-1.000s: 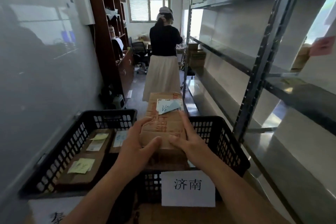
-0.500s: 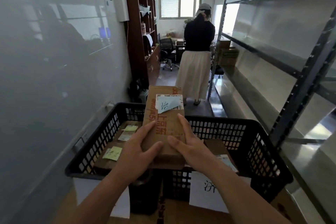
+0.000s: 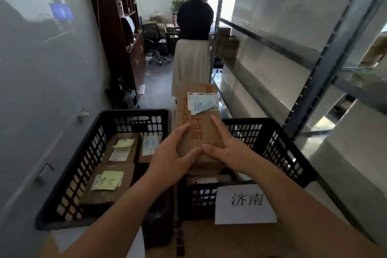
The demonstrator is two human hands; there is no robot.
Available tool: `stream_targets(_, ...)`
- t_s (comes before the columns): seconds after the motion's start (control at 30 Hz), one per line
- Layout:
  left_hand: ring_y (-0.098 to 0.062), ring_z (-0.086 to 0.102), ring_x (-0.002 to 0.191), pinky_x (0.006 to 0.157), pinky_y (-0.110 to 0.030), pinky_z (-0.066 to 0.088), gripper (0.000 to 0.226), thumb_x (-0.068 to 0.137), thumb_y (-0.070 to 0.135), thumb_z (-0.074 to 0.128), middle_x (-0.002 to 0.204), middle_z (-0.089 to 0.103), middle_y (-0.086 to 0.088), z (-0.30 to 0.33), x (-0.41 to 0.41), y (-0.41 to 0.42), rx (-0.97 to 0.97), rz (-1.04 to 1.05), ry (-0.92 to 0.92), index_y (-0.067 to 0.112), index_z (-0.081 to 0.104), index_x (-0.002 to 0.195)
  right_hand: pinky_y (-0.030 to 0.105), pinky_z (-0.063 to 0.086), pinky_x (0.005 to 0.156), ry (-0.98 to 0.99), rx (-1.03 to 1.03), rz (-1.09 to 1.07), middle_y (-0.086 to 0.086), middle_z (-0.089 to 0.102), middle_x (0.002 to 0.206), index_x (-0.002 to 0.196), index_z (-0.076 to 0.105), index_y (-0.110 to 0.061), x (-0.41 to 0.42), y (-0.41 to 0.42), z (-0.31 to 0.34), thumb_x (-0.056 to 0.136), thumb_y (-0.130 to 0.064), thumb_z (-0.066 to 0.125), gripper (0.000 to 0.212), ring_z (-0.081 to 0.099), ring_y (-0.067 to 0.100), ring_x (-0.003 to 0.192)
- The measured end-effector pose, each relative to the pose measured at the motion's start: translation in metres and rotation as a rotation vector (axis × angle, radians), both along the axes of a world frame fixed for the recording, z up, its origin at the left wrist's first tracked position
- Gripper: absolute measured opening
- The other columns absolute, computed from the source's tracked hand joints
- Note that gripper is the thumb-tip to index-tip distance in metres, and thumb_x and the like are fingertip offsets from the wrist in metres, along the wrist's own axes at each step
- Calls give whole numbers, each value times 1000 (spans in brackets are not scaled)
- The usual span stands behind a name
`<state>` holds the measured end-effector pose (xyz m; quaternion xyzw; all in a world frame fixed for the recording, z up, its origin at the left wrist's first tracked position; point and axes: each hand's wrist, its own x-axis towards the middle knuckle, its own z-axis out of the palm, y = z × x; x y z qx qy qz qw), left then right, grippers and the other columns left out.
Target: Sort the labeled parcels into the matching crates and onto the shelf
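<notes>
Brown cardboard parcel (image 3: 199, 123), long and flat, blue handwritten slip (image 3: 202, 105) stuck over its printed label at the far end. My left hand (image 3: 171, 153) clasps the near left corner, thumb across the top; my right hand (image 3: 226, 148) clasps the near right edge, fingers laid flat along the top, thumb tip meeting the left thumb. Both forearms reach forward, roughly level.

Position: parcel held above the near left part of the right black crate (image 3: 282, 148), the one fronted by the white sign (image 3: 245, 205) reading 济南. Long axis runs away from me, far end raised past the crate's back wall. The crate lies directly below and slightly right, so the right hand is nearer; by my judgement, lowering suffices.

Left black crate (image 3: 88, 153): boxes with yellow notes (image 3: 107, 180).

Beyond: metal shelving (image 3: 314, 63) at right; a person (image 3: 194, 33) standing with back turned.
</notes>
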<state>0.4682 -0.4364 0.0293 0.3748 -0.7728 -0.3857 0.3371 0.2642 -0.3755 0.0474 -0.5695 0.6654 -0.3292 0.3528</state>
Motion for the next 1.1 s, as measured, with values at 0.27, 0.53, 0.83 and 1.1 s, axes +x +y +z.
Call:
stream_targets(0.27, -3, 53, 110, 86, -21, 50, 74, 87, 54, 68, 135, 47, 17, -28, -58, -27, 112, -94, -144, 47, 28, 149, 39, 55, 104, 73, 103, -58, -10, 52, 140, 153, -5, -66, -57, -12, -35, 88, -69, 67, 97, 62, 12, 117)
stream_targets(0.53, 3, 36, 122, 100, -20, 34, 109, 77, 64, 72, 155, 31, 14, -95, -84, -44, 235, -146, -448, 40, 3, 158, 36, 46, 108, 143, 318, 97, -7, 40, 161, 146, -20, -72, -98, -31, -102, 62, -94, 66, 122, 53, 14, 129)
stream_targets(0.83, -15, 34, 138, 111, -31, 35, 144, 58, 61, 88, 154, 21, 4, -133, -96, -62, 339, -100, -707, 39, -14, 156, 29, 45, 103, 195, 412, 314, -1, 47, 159, 142, -41, -59, -112, -61, -163, 70, -76, 79, 141, 56, 13, 127)
stream_targets(1.1, -26, 39, 135, 103, -33, 43, 155, 50, 55, 92, 155, 17, -6, -143, -106, -79, 389, -77, -868, 41, -23, 152, 33, 51, 100, 260, 423, 372, 3, 56, 150, 139, -46, -57, -115, -79, -187, 63, -78, 83, 151, 61, 15, 117)
